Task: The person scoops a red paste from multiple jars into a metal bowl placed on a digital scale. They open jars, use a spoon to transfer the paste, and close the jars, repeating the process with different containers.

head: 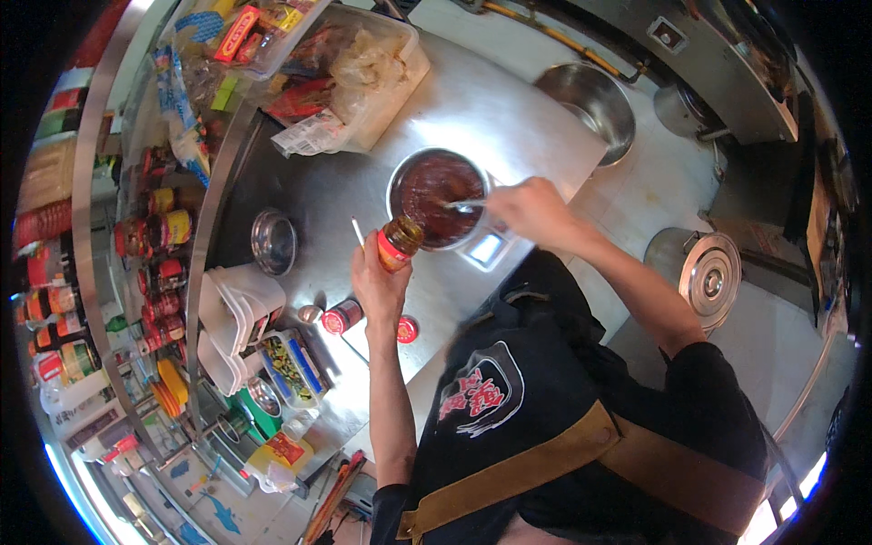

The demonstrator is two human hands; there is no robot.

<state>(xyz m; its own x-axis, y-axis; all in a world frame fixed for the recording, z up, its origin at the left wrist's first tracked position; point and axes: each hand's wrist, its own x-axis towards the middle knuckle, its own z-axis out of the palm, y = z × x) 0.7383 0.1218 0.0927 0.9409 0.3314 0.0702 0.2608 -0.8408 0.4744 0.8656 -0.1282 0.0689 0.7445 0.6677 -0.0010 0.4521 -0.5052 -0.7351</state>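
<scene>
My left hand (381, 283) grips an open glass jar (400, 238) with a red label. Its mouth tilts toward the rim of a round metal bowl (390, 204). A thin white stick (357, 231), apparently a cigarette, sticks out between fingers of that hand. Dark red-brown sauce (436, 187) fills much of the bowl. From the right, my right hand (528, 211), slightly blurred, holds a metal spoon (466, 204) whose end is in the sauce. Under or right beside the bowl is a kitchen scale (486, 251) with a lit display.
On the steel table (340, 197) stand a plastic bin of packets (402, 88), a small metal bowl (274, 242), a lidded jar (342, 317), a red lid (407, 329) and a box of chopped vegetables (293, 368). Shelves of jars (163, 272) line the left. Steel pots (586, 112) stand beyond the table.
</scene>
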